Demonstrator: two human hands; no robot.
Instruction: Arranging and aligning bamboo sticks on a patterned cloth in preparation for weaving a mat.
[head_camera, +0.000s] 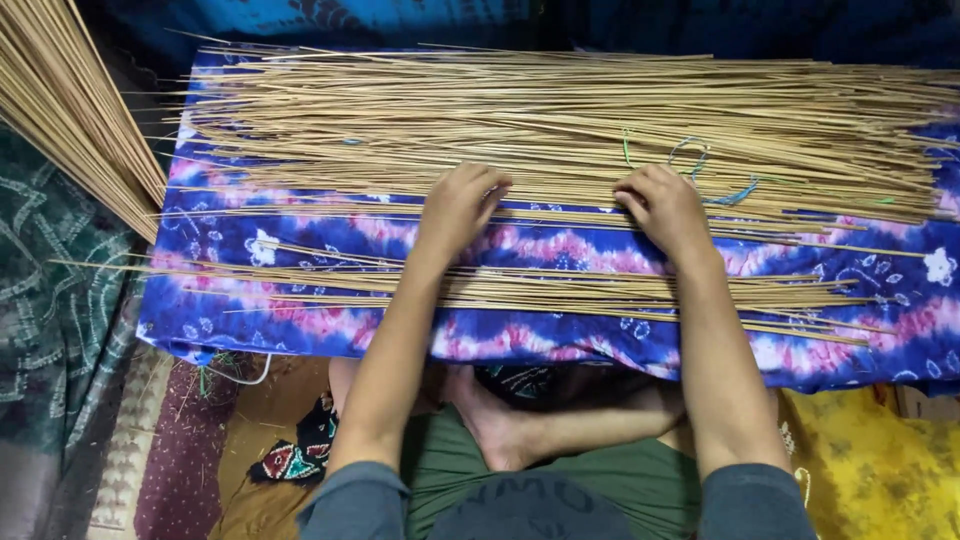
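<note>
- Spread across the middle of the frame from left edge to right: a cloth (560, 250), tie-dyed blue, pink and white, draped over a low surface.
- Lying on it in the upper half: a wide heap of thin tan sticks (520, 120), running left to right; a thinner band of the same sticks (560, 290) across the lower part of the cloth.
- Slanting down from the upper left corner: a bundle (70, 120) of sticks, off the cloth.
- Centre left: left hand (460, 205), palm down, fingers curled and pressed onto the heap's lower edge, sticks under the fingertips; cannot tell whether any are pinched.
- Centre right: right hand (665, 205), likewise bent over the edge, fingertips on the sticks.
- Just right of it: green and blue thread loops (700, 165) among the sticks.
</note>
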